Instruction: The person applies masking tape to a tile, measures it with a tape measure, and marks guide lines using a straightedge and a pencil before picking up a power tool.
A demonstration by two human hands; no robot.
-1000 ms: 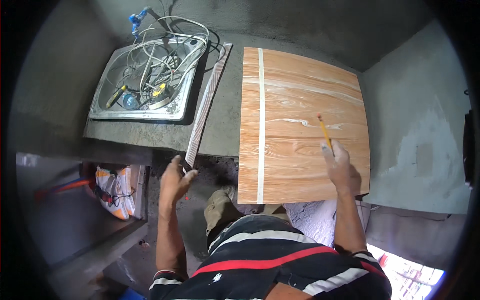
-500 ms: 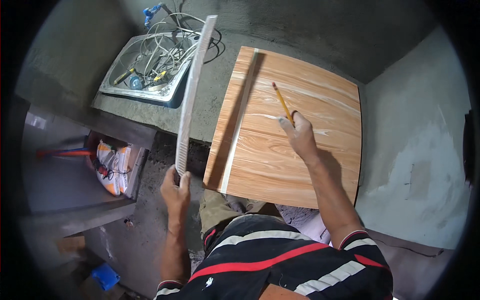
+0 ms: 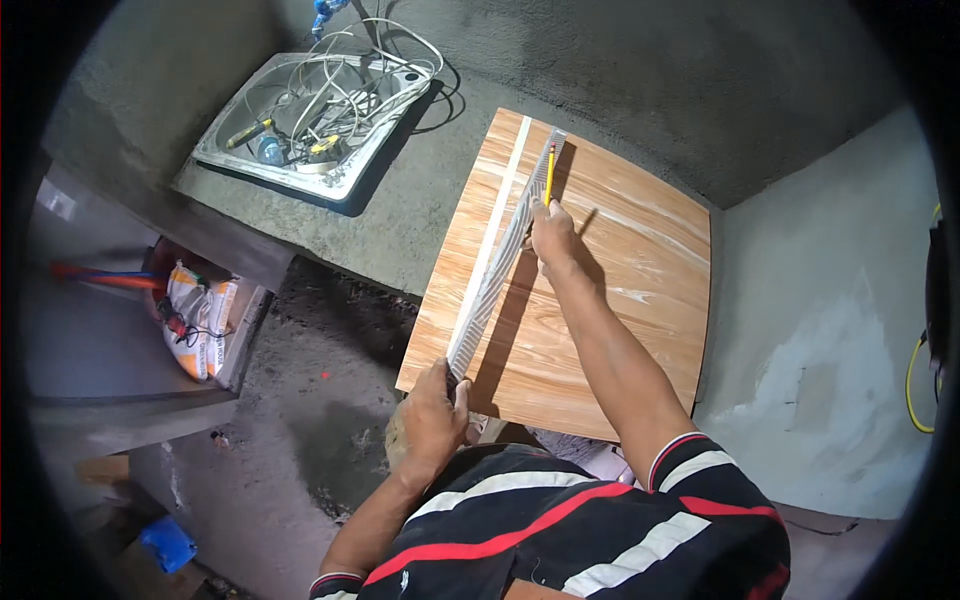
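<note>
A square panel (image 3: 620,270) with an orange-brown wood-grain face lies in front of me. A narrow pale stripe (image 3: 512,170) runs along its left side. Over the panel, just right of that stripe, slants a long thin grey-white strip (image 3: 500,265) with a ridged pattern. Its near end is gripped by my left hand (image 3: 432,410) at the panel's near left corner. My right hand (image 3: 555,238), closed round a yellow pencil (image 3: 550,175), is at the strip's far half; its fingertips are partly hidden there, so I cannot tell how firmly they touch the strip.
At the back left, a sink (image 3: 350,190) on the concrete counter (image 3: 270,215) holds coiled white cable (image 3: 325,100) and several tools. Bags (image 3: 195,320) sit on a lower ledge at left. A blue container (image 3: 168,543) is on the floor. Rough walls stand behind and at right.
The strip has gone from upright, left of the panel, to lying along the panel. My left hand moved right with it; my right hand moved left to the strip, still holding the pencil.
</note>
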